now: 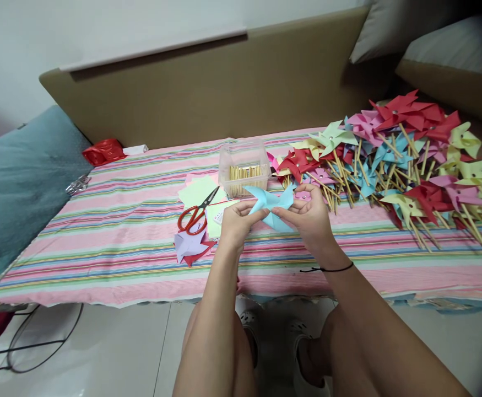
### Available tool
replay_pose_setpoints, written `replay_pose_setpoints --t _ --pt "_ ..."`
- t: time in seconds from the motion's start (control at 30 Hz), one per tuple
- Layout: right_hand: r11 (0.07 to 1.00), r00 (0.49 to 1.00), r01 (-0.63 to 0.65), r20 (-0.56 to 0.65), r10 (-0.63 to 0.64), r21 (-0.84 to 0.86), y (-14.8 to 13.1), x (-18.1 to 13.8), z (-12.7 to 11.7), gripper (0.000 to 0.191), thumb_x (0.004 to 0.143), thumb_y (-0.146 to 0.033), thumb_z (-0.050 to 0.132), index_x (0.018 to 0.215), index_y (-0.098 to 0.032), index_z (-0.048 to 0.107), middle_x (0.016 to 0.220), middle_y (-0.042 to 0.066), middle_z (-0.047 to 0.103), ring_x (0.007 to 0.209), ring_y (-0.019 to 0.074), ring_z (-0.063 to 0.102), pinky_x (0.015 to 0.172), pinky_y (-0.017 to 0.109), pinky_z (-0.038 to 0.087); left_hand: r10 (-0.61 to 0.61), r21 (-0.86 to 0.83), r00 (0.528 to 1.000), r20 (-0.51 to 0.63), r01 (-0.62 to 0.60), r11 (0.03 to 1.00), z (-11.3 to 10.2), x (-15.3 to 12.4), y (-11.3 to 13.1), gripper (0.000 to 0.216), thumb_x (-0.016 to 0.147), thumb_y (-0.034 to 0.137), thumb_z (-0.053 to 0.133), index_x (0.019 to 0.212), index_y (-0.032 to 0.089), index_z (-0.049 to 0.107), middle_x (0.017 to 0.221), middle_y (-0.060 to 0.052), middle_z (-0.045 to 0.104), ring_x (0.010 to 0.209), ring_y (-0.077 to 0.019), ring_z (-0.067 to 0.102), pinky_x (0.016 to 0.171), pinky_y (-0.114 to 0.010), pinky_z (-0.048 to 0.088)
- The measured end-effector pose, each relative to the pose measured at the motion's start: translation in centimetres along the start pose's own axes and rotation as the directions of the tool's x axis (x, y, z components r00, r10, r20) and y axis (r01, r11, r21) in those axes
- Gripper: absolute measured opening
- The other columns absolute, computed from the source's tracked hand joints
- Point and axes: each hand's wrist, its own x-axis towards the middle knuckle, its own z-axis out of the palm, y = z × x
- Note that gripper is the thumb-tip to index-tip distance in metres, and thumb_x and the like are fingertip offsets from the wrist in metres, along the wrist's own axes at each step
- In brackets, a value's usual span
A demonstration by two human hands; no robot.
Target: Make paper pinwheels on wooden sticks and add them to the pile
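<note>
A light-blue paper pinwheel (276, 221) is held up between both hands, its blades folded toward the middle; no stick shows on it. My left hand (237, 223) pinches its left side, thumb near the centre. From the right, my right hand (312, 218) grips it the same way, thumb also near the middle. Just left of my left hand lie red-handled scissors (195, 214), partly over pale green paper sheets (199, 193). Below them are a lilac cut paper (189, 244) and a red paper piece (195, 258). Behind the pinwheel stands a clear plastic box (244, 149) holding short wooden sticks (244, 175).
A large heap of finished pinwheels (389, 160) on sticks spreads over the right side. A striped cloth (112, 220) covers the surface. Far left are a red plastic bag (103, 151), a white roll (135, 149) and a blue cushion (30, 182). A brown backrest (207, 88) rises behind.
</note>
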Motion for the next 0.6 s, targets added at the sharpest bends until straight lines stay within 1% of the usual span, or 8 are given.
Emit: replay_pose_setpoints --t 0.03,0.1,0.23,0.3,0.43,0.6 --pt "1.0 1.0 -0.013 -0.009 0.013 0.011 0.0 0.0 0.0 0.068 0.051 -0.031 0.089 0.098 -0.029 0.039 0.078 -0.002 0.07 0.074 0.0195 0.07 0.07 0.034 0.058 -0.007 -0.001 1.0 -0.002 0.007 1.0 0.0 0.0 0.0 0.028 0.051 0.024 0.086 0.075 0.014 0.074 0.077 -0.004 0.073 0.071 -0.0151 0.065 0.072 -0.028 0.05" --pt "0.999 0.999 -0.038 -0.014 0.038 0.006 0.0 0.1 -0.1 0.074 0.05 -0.033 0.09 0.101 -0.029 0.036 0.078 -0.002 0.071 0.074 0.0199 0.071 0.071 0.034 0.058 -0.026 -0.001 1.0 -0.007 0.026 1.0 0.0 0.1 0.0 0.031 0.05 0.023 0.086 0.077 0.013 0.073 0.074 -0.004 0.073 0.067 -0.0141 0.064 0.071 -0.028 0.049" --pt "0.994 0.995 -0.098 0.002 0.098 -0.041 0.2 0.5 -0.6 0.081 0.047 -0.039 0.09 0.107 -0.027 0.037 0.074 -0.002 0.071 0.073 0.0222 0.071 0.068 0.036 0.058 -0.057 0.032 0.998 -0.015 0.058 0.998 0.0 0.0 0.1 0.038 0.05 0.022 0.085 0.083 0.012 0.07 0.067 -0.003 0.071 0.057 -0.0128 0.062 0.063 -0.026 0.047" --pt "0.993 0.994 -0.106 0.012 0.107 -0.057 0.2 0.6 -0.8 0.084 0.046 -0.039 0.091 0.11 -0.026 0.037 0.072 -0.002 0.071 0.07 0.0228 0.071 0.065 0.037 0.058 -0.055 0.05 0.998 -0.021 0.056 0.997 0.0 0.0 0.1 0.04 0.049 0.023 0.086 0.084 0.013 0.068 0.064 -0.002 0.071 0.056 -0.0137 0.062 0.062 -0.027 0.047" --pt "0.991 0.994 -0.111 0.016 0.112 -0.071 0.2 0.8 -1.2 0.085 0.046 -0.037 0.091 0.112 -0.025 0.039 0.068 -0.003 0.07 0.065 0.0221 0.07 0.061 0.035 0.058 -0.052 0.059 0.998 -0.019 0.053 0.997 0.1 -0.1 0.1 0.041 0.05 0.021 0.085 0.086 0.016 0.066 0.06 0.001 0.069 0.056 -0.016 0.064 0.064 -0.029 0.05" --pt "0.987 0.99 -0.139 0.02 0.141 -0.085 0.2 0.9 -1.4 0.088 0.045 -0.035 0.091 0.116 -0.024 0.04 0.071 -0.002 0.07 0.069 0.0236 0.071 0.063 0.036 0.058 -0.058 0.068 0.998 -0.002 0.058 0.996 0.0 0.0 0.2 0.043 0.052 0.019 0.084 0.09 0.016 0.065 0.061 0.0 0.071 0.055 -0.016 0.064 0.063 -0.03 0.05"
